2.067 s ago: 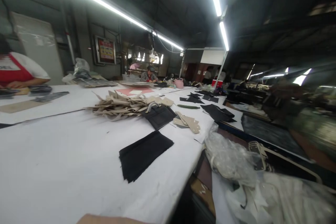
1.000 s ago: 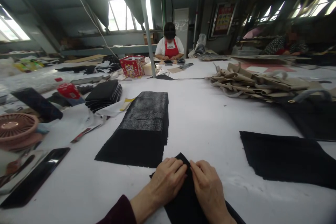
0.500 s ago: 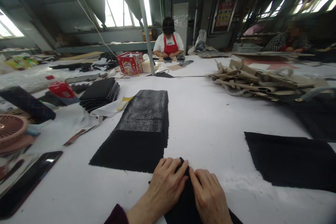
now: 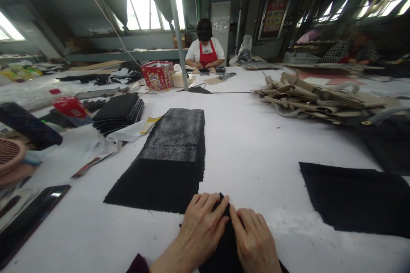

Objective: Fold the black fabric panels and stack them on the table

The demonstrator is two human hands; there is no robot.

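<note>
Left hand [image 4: 205, 227] and right hand [image 4: 254, 241] still pinch the black fabric [image 4: 226, 249] at bottom center, grip closed, just beside the black stack [image 4: 160, 170] on the tabletop [image 4: 256, 149].

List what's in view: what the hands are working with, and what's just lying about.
Working with: left hand; right hand; black fabric piece between them.

Lying about: layered black fabric; black fabric panel; pile of beige bag pieces; red printed box.
</note>
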